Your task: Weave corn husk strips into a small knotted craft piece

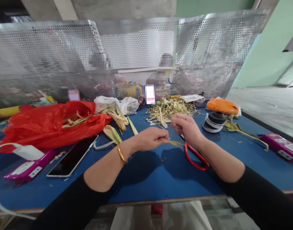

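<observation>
My left hand (154,139), a gold bangle at its wrist, is closed in a pinch over the blue table (146,188). A thin yellow-green strip, apparently corn husk (175,143), sticks out to the right from its fingertips. Just right of it and a little higher, my right hand (186,128) is curled shut; whatever its fingers hold is hidden. Under the right wrist lie scissors with red handles (196,158), their blades mostly covered by the hand. Beyond both hands spreads a heap of shredded husk (171,108).
On the left lie a red plastic bag (48,123) with husks, a phone (73,156) and a purple power strip (31,166). To the right stand a black spool with white tape (214,121), an orange packet (223,106) and another purple power strip (281,147). A perforated metal screen (137,41) rises behind.
</observation>
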Available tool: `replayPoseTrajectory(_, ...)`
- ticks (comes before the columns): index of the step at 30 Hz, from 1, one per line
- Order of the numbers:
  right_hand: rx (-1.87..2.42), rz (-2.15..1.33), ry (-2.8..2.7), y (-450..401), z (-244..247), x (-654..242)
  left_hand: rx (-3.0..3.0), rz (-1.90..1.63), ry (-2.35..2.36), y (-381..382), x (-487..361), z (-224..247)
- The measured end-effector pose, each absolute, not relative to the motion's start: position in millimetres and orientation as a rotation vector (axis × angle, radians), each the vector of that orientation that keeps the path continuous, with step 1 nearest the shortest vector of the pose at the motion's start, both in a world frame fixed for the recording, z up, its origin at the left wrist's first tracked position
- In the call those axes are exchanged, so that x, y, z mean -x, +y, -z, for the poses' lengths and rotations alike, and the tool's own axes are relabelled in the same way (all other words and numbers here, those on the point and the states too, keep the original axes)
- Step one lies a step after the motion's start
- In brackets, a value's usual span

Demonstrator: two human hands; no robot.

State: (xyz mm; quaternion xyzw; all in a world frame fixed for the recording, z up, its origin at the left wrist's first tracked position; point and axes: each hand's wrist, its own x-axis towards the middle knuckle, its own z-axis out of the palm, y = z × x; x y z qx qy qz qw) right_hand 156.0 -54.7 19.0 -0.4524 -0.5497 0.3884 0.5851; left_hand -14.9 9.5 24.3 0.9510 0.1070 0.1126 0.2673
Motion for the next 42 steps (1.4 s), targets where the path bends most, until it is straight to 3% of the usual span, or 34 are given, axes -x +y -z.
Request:
replayPoseTrajectory(6, 0.973, -1.081, -1.055, -48.4, -13.4, -156.1, -2.155, -0.813, 0.607, 11.0, 13.9, -28.9)
replayPoseTrajectory(10, 1.162, -0.619, -1.449, -59.1, -9.1, -141.2, -2.233, -0.961, 0.949, 12.7, 9.9, -19.5)
replayPoseTrajectory(13, 1.217, -0.201, -1.879, -68.0, -5.0, -130.7, -2.391, -0.856, 1.094, 9.7, 7.3, -13.3)
replayPoseTrajectory(15, 1.184, -0.105, -2.07, -70.9, -2.7, -126.5, -2.49, -0.728, 1.073, 8.7, 6.3, -9.1)
replayPoseTrajectory(18, 1.168, -0.258, -2.028, -68.9, -3.0, -127.7, -2.585, -0.548, 0.889, 10.6, 6.0, -4.2)
replayPoseTrajectory(24, 1.095, -1.019, -1.248, -51.4, -11.1, -151.5, -2.547, -0.325, 0.419, 10.8, 10.8, -14.9)
replayPoseTrajectory(30, 0.979, -1.35, -0.868, -44.6, -12.1, -160.1, -1.968, -0.675, 0.487, 9.9, 11.1, -24.8)
replayPoseTrajectory(33, 0.964, -1.225, -0.994, -48.8, -12.2, -153.9, -1.846, -0.871, 0.682, 14.3, 8.0, -19.0)
replayPoseTrajectory(36, 1.109, -0.883, -1.34, -56.4, -11.5, -145.8, -2.06, -0.936, 0.94, 17.3, 6.5, -10.6)
replayPoseTrajectory(39, 1.208, -0.541, -1.72, -62.5, -10.4, -139.6, -2.417, -0.783, 0.993, 16.3, 6.7, -3.6)
replayPoseTrajectory(42, 1.218, -0.586, -1.75, -61.6, -9.9, -140.6, -2.606, -0.523, 0.772, 13.1, 8.5, -3.4)
